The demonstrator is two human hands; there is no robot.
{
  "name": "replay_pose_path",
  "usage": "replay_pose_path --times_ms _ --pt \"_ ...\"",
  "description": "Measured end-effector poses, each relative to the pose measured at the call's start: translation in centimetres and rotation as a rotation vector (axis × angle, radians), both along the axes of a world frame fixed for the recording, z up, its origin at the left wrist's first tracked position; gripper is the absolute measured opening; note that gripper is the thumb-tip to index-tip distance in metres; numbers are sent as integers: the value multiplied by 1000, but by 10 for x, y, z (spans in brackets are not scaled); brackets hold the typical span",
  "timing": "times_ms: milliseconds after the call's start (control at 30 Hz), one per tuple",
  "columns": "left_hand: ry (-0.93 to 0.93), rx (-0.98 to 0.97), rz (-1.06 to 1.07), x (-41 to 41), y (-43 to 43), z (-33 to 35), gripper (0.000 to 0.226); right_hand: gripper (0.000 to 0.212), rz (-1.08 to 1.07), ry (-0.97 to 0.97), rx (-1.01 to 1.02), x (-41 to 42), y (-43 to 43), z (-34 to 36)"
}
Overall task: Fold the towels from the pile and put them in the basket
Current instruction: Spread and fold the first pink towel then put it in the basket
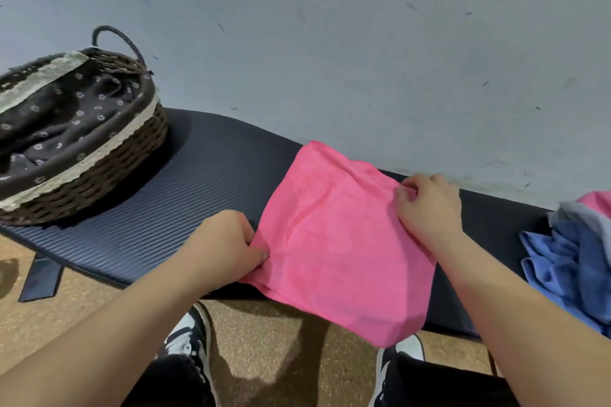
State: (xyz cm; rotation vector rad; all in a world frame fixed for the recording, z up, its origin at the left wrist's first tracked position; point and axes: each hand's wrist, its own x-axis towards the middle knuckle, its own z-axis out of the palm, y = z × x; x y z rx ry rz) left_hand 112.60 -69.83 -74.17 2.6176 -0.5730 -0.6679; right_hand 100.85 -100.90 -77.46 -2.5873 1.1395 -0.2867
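Your left hand (228, 241) and right hand (426, 205) each pinch an opposite edge of the pink towel (337, 241) spread between them on a padded bench (205, 175). It looks mid-fold, so next bring one edge across. The towel's near edge overhangs the bench. The basket (109, 175) sits beyond your left hand across bare padding, and the pile (568, 258) lies outside your right.

I could read no word, number, brand or sign on anything in front of me. The basket (125, 158) had a lining with only a small flower print, and my shoes (188, 337) showed no mark I could make out.
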Motion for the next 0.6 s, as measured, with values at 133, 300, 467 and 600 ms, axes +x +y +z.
replay_pose_path --times_ms 133,300,467,600 --pt "72 -40 61 2 -2 3 22 12 94 -59 19 2 -4 6" --pt "93 -147 158 7 2 11 20 12 -133 -201 145 -4 -13 11" --pt "167 -207 228 9 8 10 29 37 -137 -157 53 -4 -6 16" --pt "156 -261 196 11 10 7 23 51 153 46 25 12 31 20"
